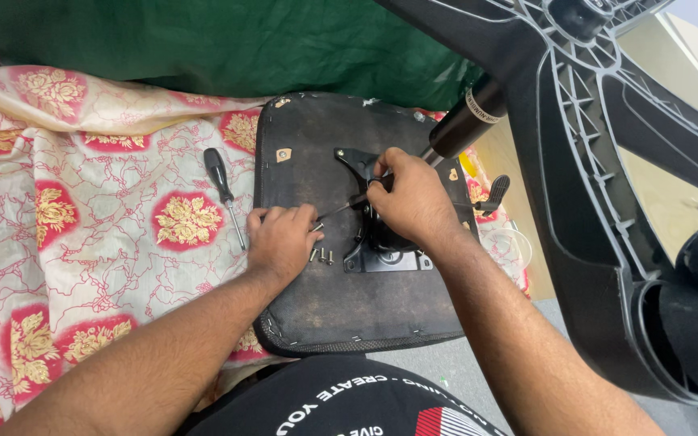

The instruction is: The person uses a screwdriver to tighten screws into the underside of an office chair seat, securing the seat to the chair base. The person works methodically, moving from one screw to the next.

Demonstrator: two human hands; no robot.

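Floral cloth covers the bed, with a green sheet along its far edge. A black chair base fills the right side, its gas cylinder slanting down to the seat. The upturned seat lies at the cloth's right edge, underside up. A black mounting plate sits at the seat's centre. The right hand rests over the plate, fingers closed around a thin tool whose tip points left. The left hand lies flat on the seat's left edge, fingers curled; what it grips cannot be told. A screwdriver lies on the cloth just left of the seat. Loose screws stand beside the left hand.
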